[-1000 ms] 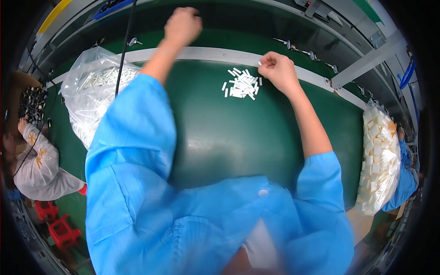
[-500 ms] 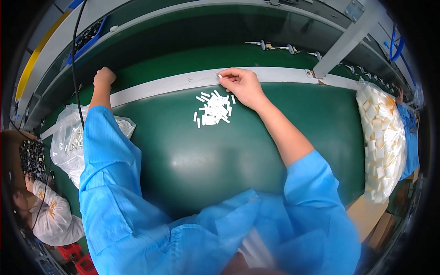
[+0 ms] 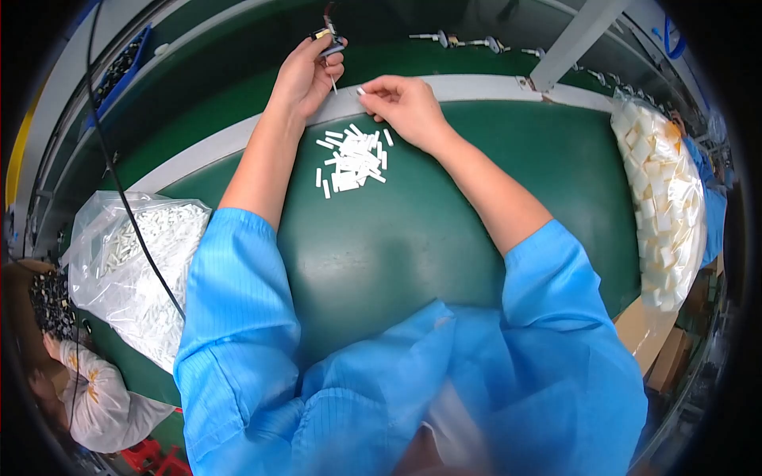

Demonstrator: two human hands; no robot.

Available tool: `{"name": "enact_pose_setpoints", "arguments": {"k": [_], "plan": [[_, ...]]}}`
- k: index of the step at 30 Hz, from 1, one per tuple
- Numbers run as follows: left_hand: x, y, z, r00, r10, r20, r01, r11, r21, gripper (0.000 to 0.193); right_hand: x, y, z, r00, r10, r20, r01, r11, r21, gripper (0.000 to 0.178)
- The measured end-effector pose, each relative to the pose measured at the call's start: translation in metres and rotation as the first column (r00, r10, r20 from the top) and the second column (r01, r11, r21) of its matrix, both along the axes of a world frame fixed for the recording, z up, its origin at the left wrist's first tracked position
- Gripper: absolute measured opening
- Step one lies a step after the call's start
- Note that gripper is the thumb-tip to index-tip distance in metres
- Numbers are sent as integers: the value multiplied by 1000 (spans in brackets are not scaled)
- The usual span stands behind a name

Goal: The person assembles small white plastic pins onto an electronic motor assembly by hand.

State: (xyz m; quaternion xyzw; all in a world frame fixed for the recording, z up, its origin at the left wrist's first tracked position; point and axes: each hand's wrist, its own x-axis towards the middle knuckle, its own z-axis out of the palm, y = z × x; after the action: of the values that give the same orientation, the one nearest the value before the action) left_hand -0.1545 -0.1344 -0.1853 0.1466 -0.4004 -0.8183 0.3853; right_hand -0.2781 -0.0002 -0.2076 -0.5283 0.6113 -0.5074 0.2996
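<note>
My left hand (image 3: 303, 78) is closed on a small motor-like assembly (image 3: 332, 49) with a grey disc and a thin pale shaft pointing down. It is held above the far white rail (image 3: 444, 87). Just to the right, my right hand (image 3: 406, 109) pinches a small white piece (image 3: 361, 91) between thumb and fingertips. A short gap separates the piece from the shaft. Below both hands, a loose pile of short white strips (image 3: 355, 163) lies on the green work surface (image 3: 381, 246).
Beyond the rail, several similar assemblies (image 3: 452, 40) lie in a row on the belt. On the left is a clear bag of white pieces (image 3: 151, 246), crossed by a black cable (image 3: 119, 174). A bag of cream foam blocks (image 3: 655, 198) stands right. A co-worker's sleeve (image 3: 99, 397) shows lower left.
My left hand has come rightward from the far left and now holds the motor-like assembly near my right hand. The right hand keeps its pinch. The whole view has shifted slightly.
</note>
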Motion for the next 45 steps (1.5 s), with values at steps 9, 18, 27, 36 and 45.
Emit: {"name": "enact_pose_setpoints", "arguments": {"k": [9, 18, 27, 36, 45], "plan": [[1, -14, -8, 970, -64, -234, 100, 984, 145, 15, -7, -25, 14, 996, 53, 78, -51, 998, -31, 23], [3, -20, -19, 965, 32, -259, 16, 984, 180, 16, -6, -30, 5, 981, 87, 172, -90, 996, 9, 19], [2, -16, -14, 950, -35, -309, 86, 984, 155, 18, -2, -25, 10, 988, 137, 74, -140, 989, 36, 18], [2, -5, -6, 957, -2, -290, 58, 981, 183, 22, 3, -26, 9, 983, 148, 108, -152, 988, 31, 19], [-8, 28, 13, 984, 179, -24, -172, 970, 172, 22, -5, -22, 16, 921, 172, 350, -211, 974, 76, 18]]}}
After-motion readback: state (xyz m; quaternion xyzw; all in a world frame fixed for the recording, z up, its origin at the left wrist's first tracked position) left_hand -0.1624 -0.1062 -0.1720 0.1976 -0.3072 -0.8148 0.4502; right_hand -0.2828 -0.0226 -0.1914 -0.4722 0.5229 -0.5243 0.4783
